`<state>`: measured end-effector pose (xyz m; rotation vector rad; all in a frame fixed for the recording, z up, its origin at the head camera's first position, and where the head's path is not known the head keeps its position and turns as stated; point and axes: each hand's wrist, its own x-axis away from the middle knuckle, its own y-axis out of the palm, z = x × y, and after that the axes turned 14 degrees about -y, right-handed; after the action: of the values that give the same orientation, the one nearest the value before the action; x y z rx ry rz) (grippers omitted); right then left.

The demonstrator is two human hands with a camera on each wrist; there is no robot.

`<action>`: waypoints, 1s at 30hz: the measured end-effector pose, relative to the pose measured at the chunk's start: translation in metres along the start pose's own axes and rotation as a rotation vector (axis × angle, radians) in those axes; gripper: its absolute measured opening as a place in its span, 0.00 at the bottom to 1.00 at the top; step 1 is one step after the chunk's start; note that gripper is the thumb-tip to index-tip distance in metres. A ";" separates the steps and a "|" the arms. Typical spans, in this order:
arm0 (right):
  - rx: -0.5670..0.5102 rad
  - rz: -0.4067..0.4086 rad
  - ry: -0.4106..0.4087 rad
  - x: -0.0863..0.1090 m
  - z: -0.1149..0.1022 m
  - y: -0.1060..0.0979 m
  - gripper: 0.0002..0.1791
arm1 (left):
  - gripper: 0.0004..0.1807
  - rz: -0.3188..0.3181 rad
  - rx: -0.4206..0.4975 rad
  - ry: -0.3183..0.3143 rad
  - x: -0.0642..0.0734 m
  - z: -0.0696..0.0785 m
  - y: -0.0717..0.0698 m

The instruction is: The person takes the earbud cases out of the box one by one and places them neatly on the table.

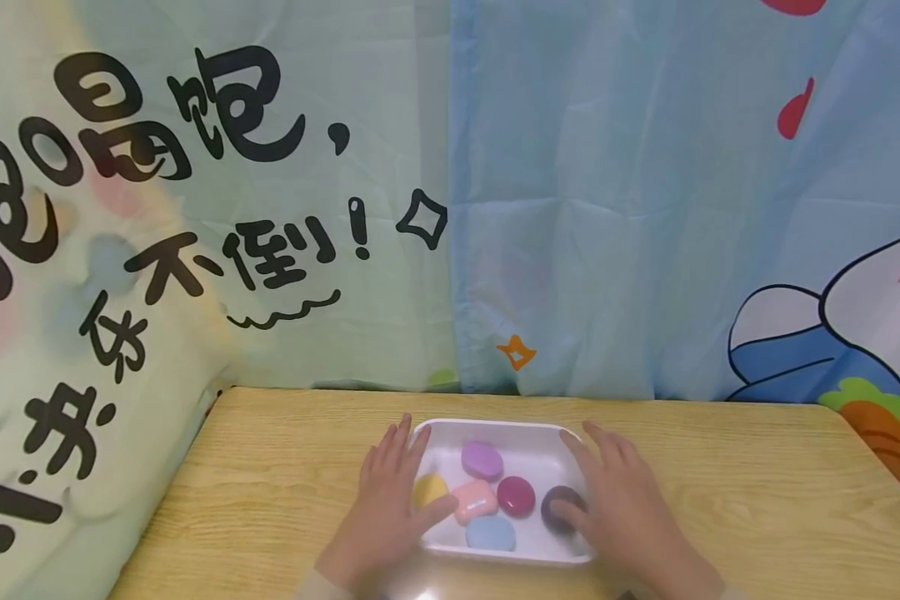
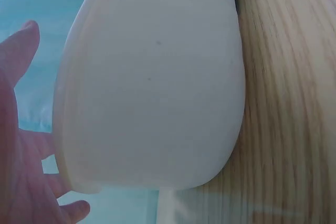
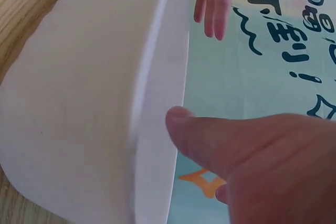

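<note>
A white rectangular tray (image 1: 532, 454) stands on the wooden table. Inside it lie several smooth, pebble-like pieces: a purple oval one (image 1: 482, 460), a yellow one (image 1: 429, 487), a pink rounded one (image 1: 476, 500), a crimson round one (image 1: 517, 497), a light blue one (image 1: 491, 534) and a dark one (image 1: 555, 498). My left hand (image 1: 386, 500) is at the tray's left end, fingers spread, thumb over the inside. At the right end, my right hand (image 1: 618, 492) has its fingers extended and its thumb in front of the dark piece. Neither hand holds a piece; firm contact with the rim is unclear.
The wooden tabletop (image 1: 292, 450) extends to both sides of the tray. Behind it hangs a pale green and blue cloth (image 1: 585, 208) with black lettering and cartoon drawings. The cloth also covers the left side.
</note>
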<state>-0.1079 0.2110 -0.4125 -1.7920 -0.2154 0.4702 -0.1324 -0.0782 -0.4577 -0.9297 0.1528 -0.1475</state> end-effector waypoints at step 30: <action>0.071 -0.237 -0.121 -0.009 -0.006 0.018 0.31 | 0.47 0.005 -0.052 0.044 0.006 -0.005 0.017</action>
<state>-0.1150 0.1977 -0.4267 -1.6450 -0.4838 0.4118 -0.1264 -0.0729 -0.4746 -0.9783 0.2003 -0.1599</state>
